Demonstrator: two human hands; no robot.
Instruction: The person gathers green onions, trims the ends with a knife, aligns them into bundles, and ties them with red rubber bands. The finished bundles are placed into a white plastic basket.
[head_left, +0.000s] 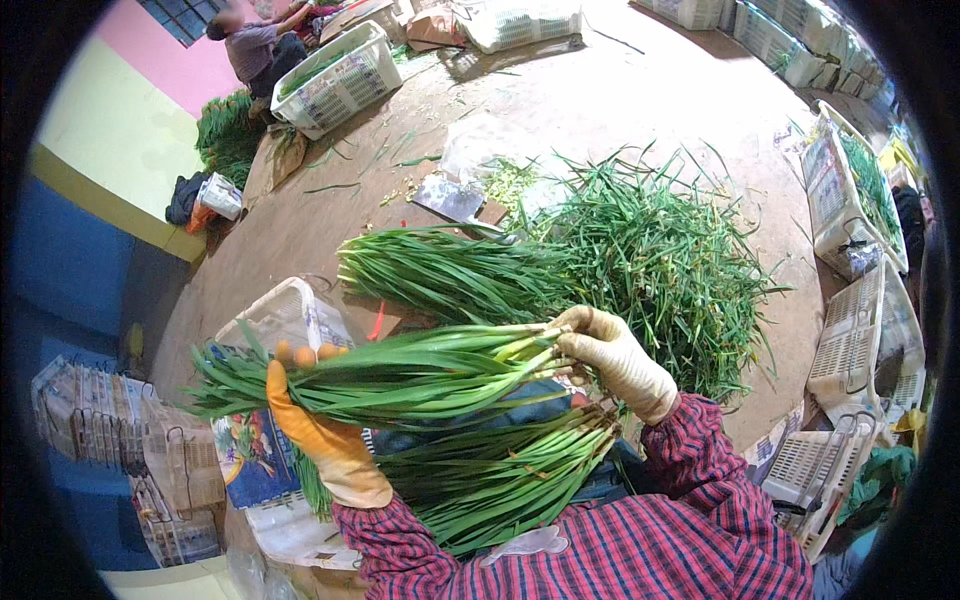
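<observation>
My left hand (315, 427), in an orange and cream work glove, is wrapped around the leafy end of a bunch of garlic chives or similar long green leaves (420, 367). At the pale stem end, the thumb and fingers of my gloved right hand (611, 356) pinch the stalks. Another bunch of the same greens (510, 472) lies across my lap, its stem ends to the right. Beyond my hands, a bundle of long leaves (450, 270) rests on the floor with its cut ends to the left. Beside it spreads a heap of loose leaves (660, 262).
A cleaver-like blade (450, 199) lies near pale trimmings (510, 184). To my left stands a white plastic crate (289, 300); more crates (847, 337) line the right side. Stacked crates (90, 409) stand far left. At the back, a person (251, 49) sits beside a crate of greens (341, 82).
</observation>
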